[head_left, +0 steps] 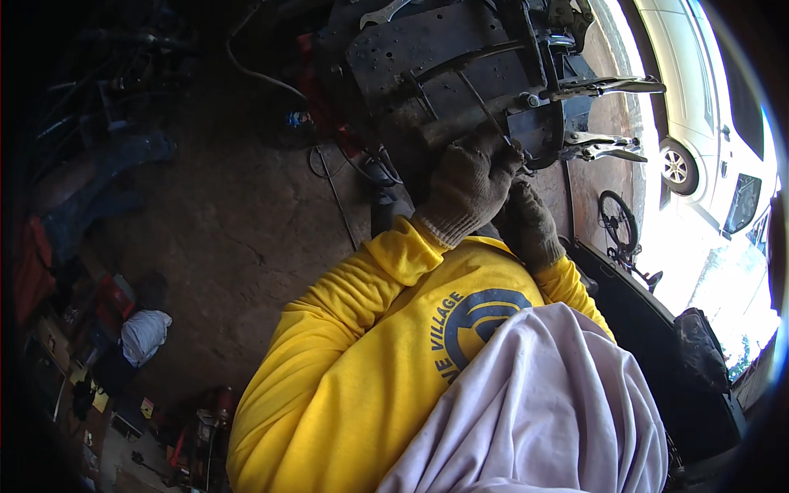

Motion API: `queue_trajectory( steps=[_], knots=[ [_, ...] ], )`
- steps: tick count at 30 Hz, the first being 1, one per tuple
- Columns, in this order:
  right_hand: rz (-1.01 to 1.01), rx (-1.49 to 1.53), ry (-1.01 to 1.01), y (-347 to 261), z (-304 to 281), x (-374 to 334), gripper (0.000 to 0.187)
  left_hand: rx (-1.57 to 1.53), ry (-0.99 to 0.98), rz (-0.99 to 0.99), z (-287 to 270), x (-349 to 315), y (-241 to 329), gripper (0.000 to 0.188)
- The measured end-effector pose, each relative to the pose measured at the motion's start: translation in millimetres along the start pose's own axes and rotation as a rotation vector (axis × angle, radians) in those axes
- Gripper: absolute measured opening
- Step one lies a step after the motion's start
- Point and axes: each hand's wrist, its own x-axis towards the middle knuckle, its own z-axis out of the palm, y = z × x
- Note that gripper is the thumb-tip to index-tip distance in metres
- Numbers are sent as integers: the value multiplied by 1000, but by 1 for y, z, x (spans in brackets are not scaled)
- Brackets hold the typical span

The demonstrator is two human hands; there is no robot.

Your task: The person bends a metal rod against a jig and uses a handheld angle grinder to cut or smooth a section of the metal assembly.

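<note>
My left hand, in a brown knit work glove, is closed around the lower end of a thin metal rod. That rod slants up across a dark steel frame with drilled holes. Close beside it on the right, my right hand wears a similar glove. Its fingers curl inward, and what they hold is hidden. Two pairs of locking pliers, an upper one and a lower one, sit at the frame's right edge, next to a bolt. A wrench lies on top of the frame.
Cables trail over the brown floor to the left. Tools and boxes clutter the lower left, near a light cloth. At the right are a dark panel, a bicycle and a pale van.
</note>
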Motion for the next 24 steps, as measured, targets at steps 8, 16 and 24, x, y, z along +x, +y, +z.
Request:
queue_trajectory(
  steps=[8,16,24],
  knots=[
    [60,-126,41,-10,-1,-4,40,69,-49,63,-2,3,-2,18],
    [86,-773,480,34,-107,-41,37,-165,-184,-224,-8,9,-1,16],
    [521,-623,776,213,-297,-142,54,-256,-132,-361,-8,5,13,18]
  ],
)
